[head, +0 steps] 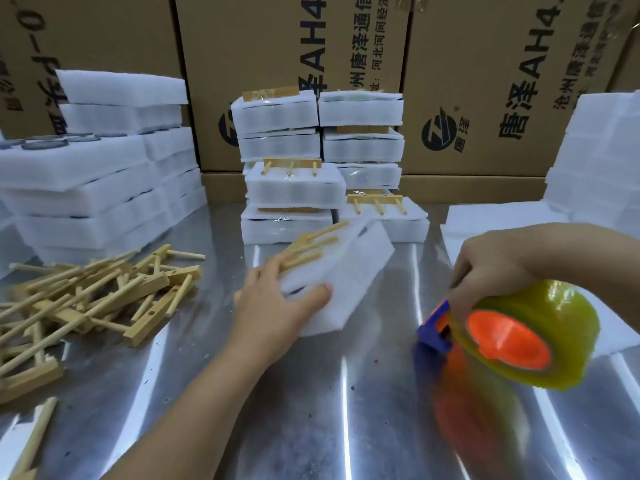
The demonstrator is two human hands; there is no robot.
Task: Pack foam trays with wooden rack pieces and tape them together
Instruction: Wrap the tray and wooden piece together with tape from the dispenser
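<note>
A white foam tray bundle [346, 271] lies tilted on the metal table [311, 410], with a wooden rack piece [311, 245] on top, its pegs pointing up and right. My left hand [277, 306] grips the bundle's near left end, thumb on its side and fingers over the rack piece. To the right, my right hand [491, 268] holds a tape dispenser [512, 334] above the table; it has a yellowish tape roll, orange hub and blue cutter end. The dispenser is apart from the bundle.
Loose wooden rack pieces [90, 299] are heaped at the left. Taped foam bundles [322, 168] are stacked behind the held one. Foam tray stacks stand at the far left [97, 174] and far right [599, 161]. Cardboard boxes [485, 81] wall off the back.
</note>
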